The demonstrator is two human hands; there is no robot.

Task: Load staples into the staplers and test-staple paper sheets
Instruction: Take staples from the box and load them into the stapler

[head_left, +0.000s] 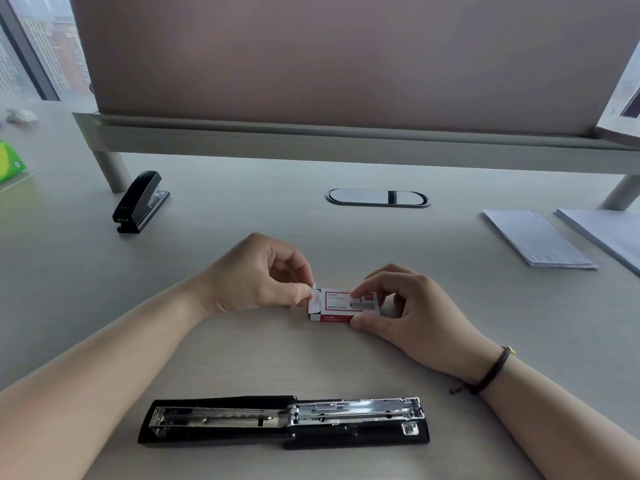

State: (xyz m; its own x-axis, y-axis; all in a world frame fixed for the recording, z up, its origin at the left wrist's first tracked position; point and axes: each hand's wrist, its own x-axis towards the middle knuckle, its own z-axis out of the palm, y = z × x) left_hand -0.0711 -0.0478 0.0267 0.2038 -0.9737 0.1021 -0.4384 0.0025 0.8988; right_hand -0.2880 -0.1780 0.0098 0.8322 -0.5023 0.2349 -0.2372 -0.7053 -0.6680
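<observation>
A small red and white staple box (337,305) lies on the desk in the middle. My right hand (412,311) grips its right end between thumb and fingers. My left hand (258,277) pinches the box's open white flap at its left end. A black stapler (284,422) lies swung fully open and flat near the front edge, its metal staple channel facing up. A second black stapler (140,200), closed, stands at the back left. Two stacks of white paper sheets (535,237) lie at the right.
A desk divider on grey legs (110,168) runs across the back. An oval cable grommet (377,197) sits in the desk behind the box. A green packet (10,166) and a crumpled tissue (20,116) lie at the far left.
</observation>
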